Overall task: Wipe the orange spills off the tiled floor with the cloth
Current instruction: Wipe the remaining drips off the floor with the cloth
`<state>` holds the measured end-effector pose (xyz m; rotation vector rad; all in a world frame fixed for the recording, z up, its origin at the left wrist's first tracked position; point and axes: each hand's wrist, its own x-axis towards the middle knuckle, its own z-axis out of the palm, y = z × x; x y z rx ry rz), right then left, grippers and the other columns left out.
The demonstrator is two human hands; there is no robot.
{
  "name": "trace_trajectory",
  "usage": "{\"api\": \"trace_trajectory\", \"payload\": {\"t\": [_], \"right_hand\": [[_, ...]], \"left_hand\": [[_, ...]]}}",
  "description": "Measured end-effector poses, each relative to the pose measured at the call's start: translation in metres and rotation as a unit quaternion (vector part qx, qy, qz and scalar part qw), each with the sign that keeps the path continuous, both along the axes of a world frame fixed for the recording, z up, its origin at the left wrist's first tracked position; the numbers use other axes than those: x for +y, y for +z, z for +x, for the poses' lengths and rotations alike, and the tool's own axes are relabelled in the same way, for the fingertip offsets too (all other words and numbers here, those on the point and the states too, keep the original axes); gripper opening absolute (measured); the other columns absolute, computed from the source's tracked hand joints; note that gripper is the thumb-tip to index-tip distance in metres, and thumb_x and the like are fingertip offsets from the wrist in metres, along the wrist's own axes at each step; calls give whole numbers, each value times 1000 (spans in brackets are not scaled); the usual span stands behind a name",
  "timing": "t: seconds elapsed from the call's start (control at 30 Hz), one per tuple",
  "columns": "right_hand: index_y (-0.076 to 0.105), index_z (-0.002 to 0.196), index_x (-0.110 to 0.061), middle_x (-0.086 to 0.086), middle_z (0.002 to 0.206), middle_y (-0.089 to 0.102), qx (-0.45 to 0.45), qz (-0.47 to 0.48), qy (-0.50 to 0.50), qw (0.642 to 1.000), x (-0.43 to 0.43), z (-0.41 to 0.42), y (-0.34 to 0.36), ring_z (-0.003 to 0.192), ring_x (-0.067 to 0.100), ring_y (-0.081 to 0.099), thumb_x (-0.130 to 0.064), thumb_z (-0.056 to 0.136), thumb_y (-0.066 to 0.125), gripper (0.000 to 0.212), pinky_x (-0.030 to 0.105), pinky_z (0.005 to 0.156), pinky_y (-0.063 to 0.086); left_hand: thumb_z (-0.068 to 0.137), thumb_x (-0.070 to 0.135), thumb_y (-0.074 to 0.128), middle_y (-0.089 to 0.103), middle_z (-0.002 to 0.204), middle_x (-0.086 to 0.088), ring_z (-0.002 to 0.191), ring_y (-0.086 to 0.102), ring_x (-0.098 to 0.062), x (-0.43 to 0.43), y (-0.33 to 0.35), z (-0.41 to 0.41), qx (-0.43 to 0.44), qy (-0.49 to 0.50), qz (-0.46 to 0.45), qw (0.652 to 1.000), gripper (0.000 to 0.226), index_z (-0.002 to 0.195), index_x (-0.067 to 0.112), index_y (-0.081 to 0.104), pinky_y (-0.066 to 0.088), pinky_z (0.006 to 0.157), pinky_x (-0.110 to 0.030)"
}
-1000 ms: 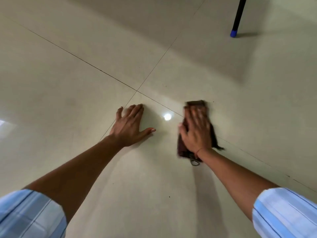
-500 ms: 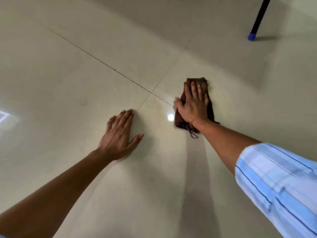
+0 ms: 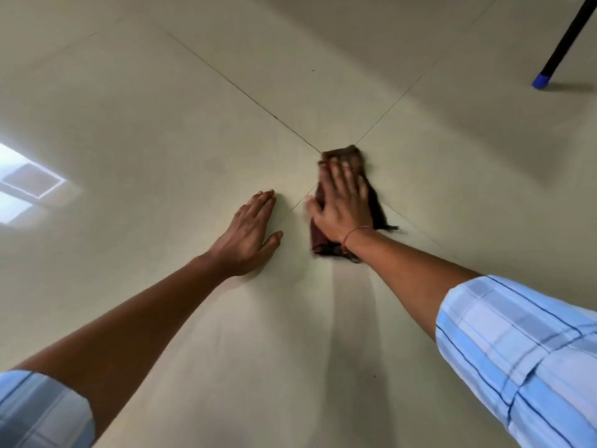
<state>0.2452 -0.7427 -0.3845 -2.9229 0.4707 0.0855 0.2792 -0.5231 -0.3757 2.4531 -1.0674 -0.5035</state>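
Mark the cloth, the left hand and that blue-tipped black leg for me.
cloth [image 3: 375, 205]: head view, exposed right edge.
left hand [image 3: 247, 236]: head view, back of the hand.
blue-tipped black leg [image 3: 541, 81]: head view, the blue tip.

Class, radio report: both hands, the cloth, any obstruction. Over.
Left hand flat on floor. Right hand flat, pressing cloth at the tile joint. Blue-tipped leg far right, out of the way.

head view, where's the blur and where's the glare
In the head view, motion blur smears the right hand and the cloth under it; the left hand is sharper. A bright window reflection glares on the glossy floor at the left edge.
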Motion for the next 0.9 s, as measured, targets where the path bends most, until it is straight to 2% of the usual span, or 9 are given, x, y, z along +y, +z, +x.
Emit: {"api": "trace_trajectory", "payload": {"t": [0.1,0.2,0.27,0.37,0.47,0.53,0.63,0.77,0.9], "right_hand": [[16,155,-22,5,163,12,15,18,180,983,59,-48,-1,150,22,6,-56,89,30,76,47,119,8],[20,154,-24,3,162,16,19,27,242,970,57,-98,-1,149,22,11,-54,88,33,74,48,118,14],[22,154,-24,4,162,18,15,13,186,982,50,-85,-1,149,23,14,-54,88,30,73,50,117,18],[22,154,-20,8,162,17,2,28,67,997,82,-58,1,149,26,10,-55,88,26,75,49,119,11],[22,154,-19,8,161,20,11,33,180,983,106,-109,0,149,26,13,-53,89,32,74,49,118,15],[24,154,-20,7,160,23,20,35,216,976,82,-154,2,149,25,16,-52,89,34,72,49,116,20],[31,152,-20,8,158,28,12,10,120,993,31,-164,1,146,27,23,-50,88,36,70,49,113,26],[30,151,-19,8,159,26,-16,-2,15,1000,18,-148,2,148,26,20,-49,88,36,70,48,116,19],[32,151,-18,8,159,27,-2,28,99,995,28,-216,1,148,26,20,-48,89,38,69,50,115,23]], "left_hand": [[93,51,24,14,159,-18,148,10,-29,55,1,-13,-29,15,41,999,78,151,-1,16,15,120,-47],[95,52,21,9,160,-12,148,7,-24,92,8,-35,-45,20,74,996,75,152,3,14,9,120,-42],[94,53,16,6,160,-10,149,5,-24,97,10,-45,-42,15,95,995,75,152,5,10,3,120,-36],[92,54,11,3,161,-9,149,1,-21,97,5,-46,-40,23,101,994,77,153,7,7,-2,118,-33],[92,52,9,5,162,-11,149,1,-22,95,6,-50,-52,39,114,991,76,153,7,8,-1,120,-36],[93,50,10,9,161,-12,149,6,-25,84,12,-60,-58,25,108,992,74,153,6,13,1,120,-39],[96,46,14,11,161,-11,149,9,-26,44,17,-87,-53,-37,85,994,69,153,7,15,2,120,-39],[99,36,21,11,161,-8,149,8,-24,-13,5,-101,-58,-64,65,994,60,153,8,14,4,120,-39],[100,30,27,20,159,-11,148,14,-25,-47,-1,-99,-75,-77,56,993,57,151,6,22,9,119,-42]]}}
